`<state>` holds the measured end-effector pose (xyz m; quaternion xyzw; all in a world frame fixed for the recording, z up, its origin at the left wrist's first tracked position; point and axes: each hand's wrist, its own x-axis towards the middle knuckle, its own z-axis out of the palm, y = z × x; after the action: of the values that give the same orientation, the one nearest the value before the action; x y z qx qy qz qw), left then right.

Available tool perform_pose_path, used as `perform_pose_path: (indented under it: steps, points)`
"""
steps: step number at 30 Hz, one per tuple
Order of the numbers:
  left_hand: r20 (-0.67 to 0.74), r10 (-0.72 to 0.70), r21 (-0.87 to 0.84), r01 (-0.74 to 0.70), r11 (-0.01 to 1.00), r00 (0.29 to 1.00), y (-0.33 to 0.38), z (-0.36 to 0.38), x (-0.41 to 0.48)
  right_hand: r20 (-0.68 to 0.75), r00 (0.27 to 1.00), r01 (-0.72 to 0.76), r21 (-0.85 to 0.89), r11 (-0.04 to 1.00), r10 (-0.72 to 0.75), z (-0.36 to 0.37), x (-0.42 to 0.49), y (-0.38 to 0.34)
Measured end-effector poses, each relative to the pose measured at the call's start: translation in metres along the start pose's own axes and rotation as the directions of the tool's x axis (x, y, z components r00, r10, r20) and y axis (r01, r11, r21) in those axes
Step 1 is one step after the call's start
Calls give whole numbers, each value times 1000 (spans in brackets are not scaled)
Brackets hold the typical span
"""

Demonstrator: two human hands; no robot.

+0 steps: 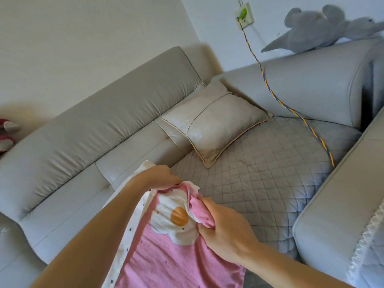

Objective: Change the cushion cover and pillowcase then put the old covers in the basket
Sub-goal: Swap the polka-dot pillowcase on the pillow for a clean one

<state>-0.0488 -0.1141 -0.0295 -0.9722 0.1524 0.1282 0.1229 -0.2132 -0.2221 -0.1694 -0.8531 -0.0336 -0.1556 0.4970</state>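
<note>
The cover (170,258) looks like light, soft cotton, limp and shapeless, so I'd take it by the hem at its mouth, where a pinch should hold. That is where it's held: the left hand (162,176) pinches the upper edge, the right hand (225,227) clutches a bunch of pink cloth, and the rest droops toward six o'clock between the forearms. The cushion (216,125) (plump, beige, piped) lies on the sofa (104,113) at one o'clock, well apart from both hands.

The cover (166,262) is pink with small dark dots and a white-and-orange egg patch; the pillow (216,125) is beige, the mat (270,173) quilted grey.
</note>
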Motion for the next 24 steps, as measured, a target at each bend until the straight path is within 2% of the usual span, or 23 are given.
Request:
perform_pose_path:
  steps: [1, 3, 5, 6, 8, 12, 17, 19, 20, 23, 24]
  points:
    - [2, 2, -41, -2, 999, 1000, 4, -2, -1, 19, 999, -29, 7, 1000, 29, -2, 1, -1]
    - [11, 1, -241, 1, 970, 1000, 14, -1, -2, 114, 983, -154, 70, 986, 146, -7, 6, -3]
    - [31, -40, -463, 49, 885, 999, 25, 4, -6, 249, 931, -323, 225, 919, 266, -7, 15, -6]
    - [34, -57, -536, 67, 842, 998, 29, 7, -10, 294, 911, -362, 241, 900, 288, -6, 18, -11]
    - [4, -82, -616, 67, 785, 997, 28, 8, -20, 300, 918, -320, 180, 930, 258, 2, 21, -21]
    - [-143, -134, -684, 0, 729, 981, 8, -4, -49, 141, 977, -182, 139, 973, 162, 10, 23, -48]
    - [-298, -134, -742, -142, 655, 945, -13, -35, -105, -57, 992, 118, 59, 991, -115, 17, 24, -122]
    - [-276, -72, -817, -194, 542, 958, -13, -35, -126, -91, 989, 111, -25, 994, -112, 23, 44, -132]
    - [-269, -48, -829, -206, 520, 962, -12, -29, -132, -76, 994, 71, -57, 996, -75, 27, 55, -130]
    - [-296, -107, -795, -183, 578, 949, -11, -7, -129, 31, 997, -66, -212, 975, 74, 36, 71, -110]
    - [-323, -115, -751, -181, 635, 939, -11, 3, -126, 57, 990, -108, -274, 955, 129, 37, 72, -98]
